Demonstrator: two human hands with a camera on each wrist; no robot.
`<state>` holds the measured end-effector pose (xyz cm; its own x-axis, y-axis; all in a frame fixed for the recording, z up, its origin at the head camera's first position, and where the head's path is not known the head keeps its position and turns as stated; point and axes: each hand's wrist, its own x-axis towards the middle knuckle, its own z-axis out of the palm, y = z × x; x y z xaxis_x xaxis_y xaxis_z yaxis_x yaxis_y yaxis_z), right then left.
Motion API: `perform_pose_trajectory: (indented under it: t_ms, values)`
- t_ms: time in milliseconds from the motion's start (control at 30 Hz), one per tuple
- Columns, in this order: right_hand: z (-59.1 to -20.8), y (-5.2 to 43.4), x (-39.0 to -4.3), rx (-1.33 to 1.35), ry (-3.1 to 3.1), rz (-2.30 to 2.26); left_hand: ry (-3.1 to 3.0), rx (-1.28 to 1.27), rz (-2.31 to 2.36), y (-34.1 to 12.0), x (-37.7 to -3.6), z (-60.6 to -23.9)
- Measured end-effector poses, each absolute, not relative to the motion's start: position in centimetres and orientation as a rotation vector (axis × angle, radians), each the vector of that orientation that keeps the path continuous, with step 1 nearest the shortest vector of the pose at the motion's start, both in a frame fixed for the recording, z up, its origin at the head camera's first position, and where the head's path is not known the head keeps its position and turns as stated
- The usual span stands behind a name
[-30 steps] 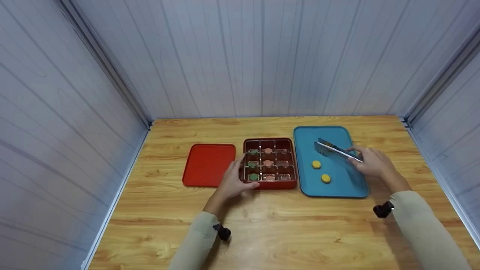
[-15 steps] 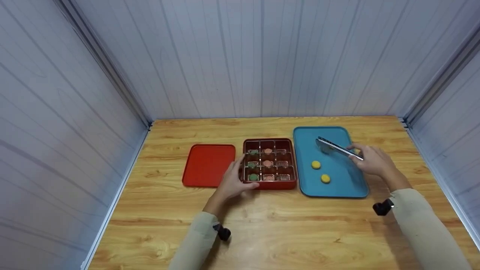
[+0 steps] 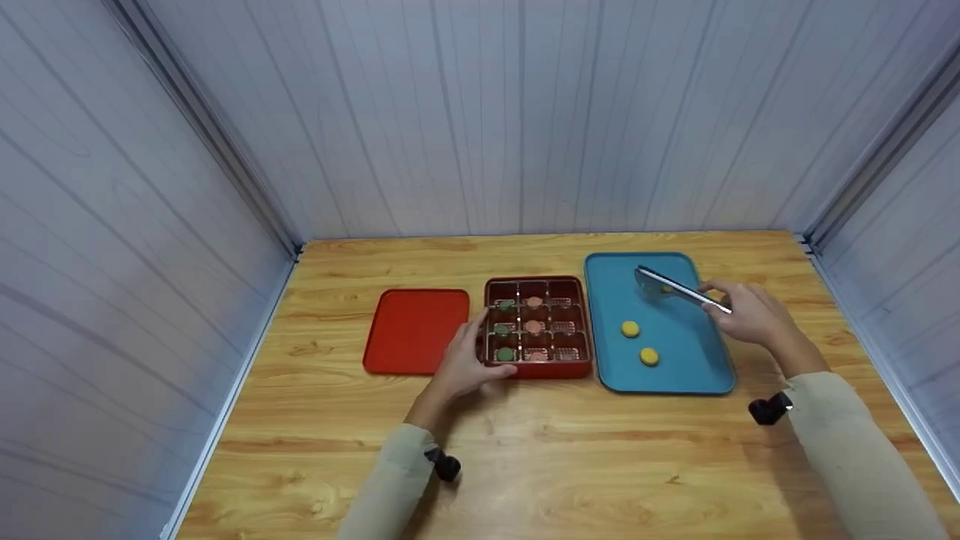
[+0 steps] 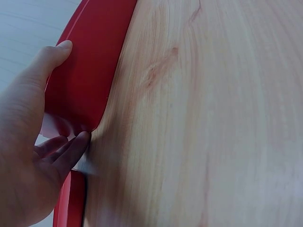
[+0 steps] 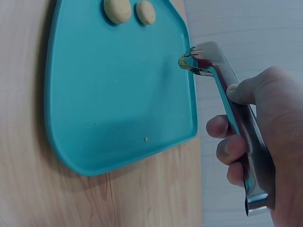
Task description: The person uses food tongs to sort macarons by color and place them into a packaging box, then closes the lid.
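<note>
My left hand (image 3: 466, 366) grips the near left corner of a red compartment box (image 3: 538, 368), thumb on its front wall (image 4: 90, 71) and fingers along its side. The box holds green and pink rounds. My right hand (image 3: 748, 316) holds metal tongs (image 3: 679, 291) above the far part of a blue tray (image 3: 675, 379). In the right wrist view a small yellow piece (image 5: 183, 62) shows between the tongs' (image 5: 236, 123) tips. Two yellow rounds (image 3: 630, 328) (image 3: 649, 356) lie on the tray (image 5: 118, 94).
A red lid (image 3: 415, 330) lies flat just left of the box. All of this sits on a wooden table (image 3: 570, 457) closed in by pale panelled walls on three sides. Bare wood runs along the table's near side.
My right hand and the tongs have drifted slightly up and away over the tray's far end. The left hand and the box have stayed put.
</note>
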<state>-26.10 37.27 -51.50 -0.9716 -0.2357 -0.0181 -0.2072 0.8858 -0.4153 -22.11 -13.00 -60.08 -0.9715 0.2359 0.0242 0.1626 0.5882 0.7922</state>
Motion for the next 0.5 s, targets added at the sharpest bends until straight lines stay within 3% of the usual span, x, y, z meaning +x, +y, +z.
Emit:
perform_pose_trajectory:
  t_ms: [500]
  values:
    - [-50.3, 34.4, -26.8, -0.353, 2.974, -0.69, 2.732, 0.31, 1.325, -12.9, -22.3, -59.8]
